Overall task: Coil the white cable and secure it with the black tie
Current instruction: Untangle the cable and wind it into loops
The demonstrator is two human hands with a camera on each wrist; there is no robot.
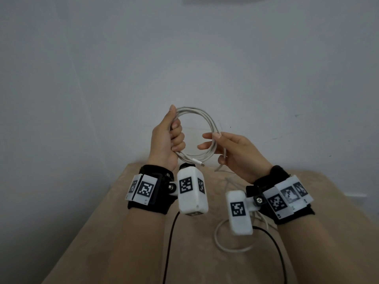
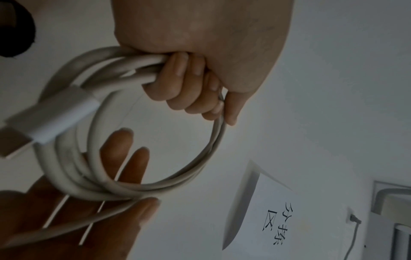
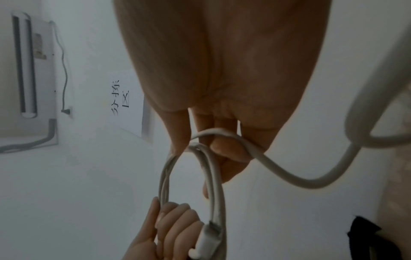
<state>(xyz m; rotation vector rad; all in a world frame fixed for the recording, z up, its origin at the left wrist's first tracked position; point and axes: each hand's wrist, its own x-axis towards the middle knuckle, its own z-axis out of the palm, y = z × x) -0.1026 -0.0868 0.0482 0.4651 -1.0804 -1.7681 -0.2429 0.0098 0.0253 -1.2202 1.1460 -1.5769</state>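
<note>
Head view: left hand (image 1: 166, 140) fingers curled tight round white cable (image 1: 196, 110) coil, above bench (image 1: 123, 232). Right hand (image 1: 235, 154) thumb and fingers pinch coil's opposite side.
Left wrist: connector (image 2: 55, 119) juts just beside left fingers (image 2: 177, 82).
Right wrist: loose strand (image 3: 289, 177) hooked over one curled right finger, trailing away.

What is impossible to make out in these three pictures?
- The black tie: not identifiable; the black strip low in the right wrist view is blurred.
- Far end of the white cable: head view, hidden behind the right wrist camera.
- Wall sign writing: wrist views, too blurred.
</note>
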